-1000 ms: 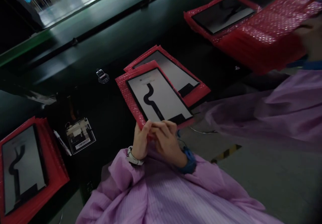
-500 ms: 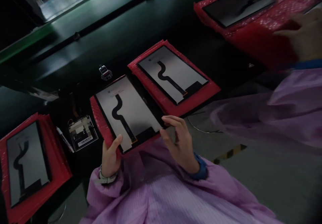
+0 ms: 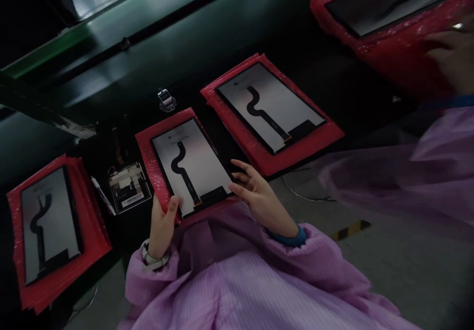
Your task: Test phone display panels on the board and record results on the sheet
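In front of me an LCD panel, its pale back up with a curved black flex cable, lies on a red bubble-wrap bag. My left hand is closed on the near left corner of the bag and panel, thumb on top and fingers hidden underneath. At the near right corner, my right hand has its fingers stretched and apart. Its thumb tip meets or almost meets the panel's edge.
Another panel on red bags lies to the right, and one on a stack at left. Between are a white pen, a small circuit assembly and a small metal-framed item. A co-worker's hand touches red wrap at far right.
The panel has shifted to sit squarer on its bag, exposing more red along the far edge. My right hand has turned, its fingers now pointing left. The whole view has swung slightly.
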Tool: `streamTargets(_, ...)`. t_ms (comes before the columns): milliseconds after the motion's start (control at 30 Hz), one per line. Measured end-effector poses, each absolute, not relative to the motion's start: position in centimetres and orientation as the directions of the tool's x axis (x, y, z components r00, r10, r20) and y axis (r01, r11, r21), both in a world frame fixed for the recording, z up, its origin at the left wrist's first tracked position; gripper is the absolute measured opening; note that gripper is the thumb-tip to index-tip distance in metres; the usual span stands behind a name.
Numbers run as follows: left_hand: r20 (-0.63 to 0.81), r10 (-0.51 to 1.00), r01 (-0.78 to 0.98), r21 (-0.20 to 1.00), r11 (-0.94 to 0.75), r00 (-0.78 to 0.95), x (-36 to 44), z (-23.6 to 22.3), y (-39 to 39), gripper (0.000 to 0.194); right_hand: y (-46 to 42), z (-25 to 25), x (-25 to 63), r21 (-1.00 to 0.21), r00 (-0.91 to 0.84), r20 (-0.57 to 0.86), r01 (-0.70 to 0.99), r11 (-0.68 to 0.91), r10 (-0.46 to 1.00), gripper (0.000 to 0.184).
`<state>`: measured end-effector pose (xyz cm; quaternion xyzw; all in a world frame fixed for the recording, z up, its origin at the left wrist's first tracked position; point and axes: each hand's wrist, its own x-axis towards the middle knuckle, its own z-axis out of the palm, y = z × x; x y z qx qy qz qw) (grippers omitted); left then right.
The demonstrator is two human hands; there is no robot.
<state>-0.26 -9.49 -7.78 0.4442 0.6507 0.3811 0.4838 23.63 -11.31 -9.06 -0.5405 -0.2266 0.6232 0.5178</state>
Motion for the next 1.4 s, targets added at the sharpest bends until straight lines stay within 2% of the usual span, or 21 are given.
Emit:
streamTargets(67, -0.081, 0.984, 0.426, 0.894, 0.141, -0.157, -0.6, -7.7, -10.0, 0.067, -11.2, -9.3, 23.6, -0.848, 0.120, -0.423, -0.401, -0.346, 0.898, 0.065)
streamTargets(100, 0.039, 0.988, 0.541, 0.840, 0.049, -0.151, -0.7, -7.5, -10.2, 0.069, -11.1, -9.5, 23.5, -0.855, 0.119, -0.410, -0.395, -0.336, 0.904, 0.063)
streamTargets(167, 0.236, 0.969, 0.720, 0.685, -0.111, -0.076, -0.9, -7.2, -10.7, 0.065, -11.1, -9.6, 23.5, -0.869, 0.119, -0.392, -0.374, -0.324, 0.912, 0.060)
streamTargets(233, 0.321, 0.943, 0.812, 0.527, -0.251, 0.084, -1.4, -7.0, -11.0, 0.059, -11.0, -9.6, 23.5, -0.875, 0.118, -0.388, -0.359, -0.325, 0.914, 0.059)
streamTargets(333, 0.218, 0.927, 0.827, 0.424, -0.370, 0.303, -2.3, -7.5, -11.1, 0.066, -10.8, -9.3, 23.7, -0.862, 0.105, -0.400, -0.380, -0.335, 0.911, 0.059)
streamTargets(400, 0.177, 0.919, 0.823, 0.409, -0.394, 0.352, -2.9, -8.1, -11.0, 0.071, -10.4, -8.7, 23.8, -0.856, 0.108, -0.400, -0.398, -0.329, 0.910, 0.059)
streamTargets(700, 0.297, 0.928, 0.833, 0.434, -0.343, 0.227, -2.5, -9.7, -11.0, 0.070, -7.9, -8.3, 22.5, -0.887, 0.033, -0.342, -0.342, -0.311, 0.939, 0.059)
streamTargets(867, 0.312, 0.909, 0.844, 0.373, -0.385, 0.276, -2.1, -9.5, -10.8, 0.070, -8.2, -9.6, 21.9, -0.944, 0.062, -0.277, -0.206, -0.260, 0.959, 0.056)
streamTargets(933, 0.320, 0.891, 0.846, 0.325, -0.423, 0.323, -2.1, -9.4, -10.6, 0.068, -8.5, -9.6, 21.8, -0.973, 0.088, -0.228, -0.065, -0.222, 0.970, 0.055)
streamTargets(967, 0.321, 0.885, 0.847, 0.307, -0.434, 0.337, -2.0, -9.4, -10.5, 0.066, -8.6, -9.4, 21.8, -0.980, 0.108, -0.178, 0.069, -0.186, 0.978, 0.054)
streamTargets(1033, 0.321, 0.882, 0.852, 0.287, -0.437, 0.344, -1.9, -9.3, -10.5, 0.062, -8.7, -8.4, 21.7, -0.894, 0.140, -0.022, 0.440, -0.082, 0.990, 0.047)
streamTargets(1100, 0.322, 0.884, 0.856, 0.284, -0.432, 0.340, -1.8, -9.2, -10.5, 0.060, -8.5, -6.8, 21.6, -0.655, 0.099, 0.156, 0.755, 0.028, 0.983, 0.040)
streamTargets(1133, 0.322, 0.884, 0.856, 0.283, -0.432, 0.340, -1.8, -9.2, -10.5, 0.059, -8.2, -5.8, 21.6, -0.541, 0.047, 0.221, 0.837, 0.082, 0.974, 0.038)
streamTargets(1200, 0.315, 0.884, 0.855, 0.281, -0.435, 0.346, -1.8, -9.3, -10.5, 0.059, -7.0, -3.7, 21.4, -0.402, -0.090, 0.281, 0.893, 0.202, 0.955, 0.037)
streamTargets(1333, 0.259, 0.893, 0.846, 0.304, -0.438, 0.369, -2.2, -9.7, -10.4, 0.055, -2.2, -0.6, 20.0, -0.248, -0.357, 0.264, 0.873, 0.421, 0.896, 0.031)
streamTargets(1400, 0.231, 0.897, 0.841, 0.320, -0.435, 0.376, -2.3, -9.8, -10.3, 0.054, 0.8, -0.5, 18.8, -0.213, -0.448, 0.243, 0.840, 0.498, 0.860, 0.026)
